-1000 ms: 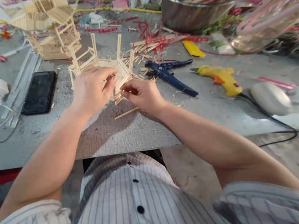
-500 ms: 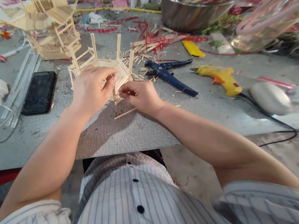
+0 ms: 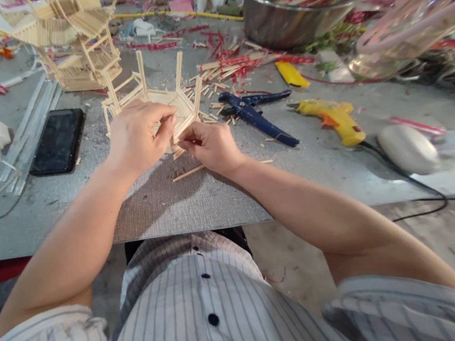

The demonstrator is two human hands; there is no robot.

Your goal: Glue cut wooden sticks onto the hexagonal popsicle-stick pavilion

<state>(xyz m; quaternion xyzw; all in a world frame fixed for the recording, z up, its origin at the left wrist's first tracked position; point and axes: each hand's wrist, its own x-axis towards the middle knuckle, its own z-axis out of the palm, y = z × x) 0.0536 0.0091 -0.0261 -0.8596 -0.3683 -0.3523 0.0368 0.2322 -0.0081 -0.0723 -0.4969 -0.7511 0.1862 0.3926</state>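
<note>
A small open frame of pale wooden sticks stands on the table, with several upright posts around a slatted floor. My left hand reaches over its near left side, thumb and fingers pinched at the post on the near corner. Close by on the right, my right hand has its fingertips pressed together against that same corner; whatever is between them is hidden. Just below my right hand, a loose wooden stick lies on the table.
Blue cutters and a yellow glue gun lie to the right, near a white mouse-shaped object. A black phone is at left. Behind stand a larger stick building and a steel pot holding red-wrapped sticks.
My right hand has shifted very slightly at the near corner of the frame. My left hand keeps its pinch. The whole view has drifted a little.
</note>
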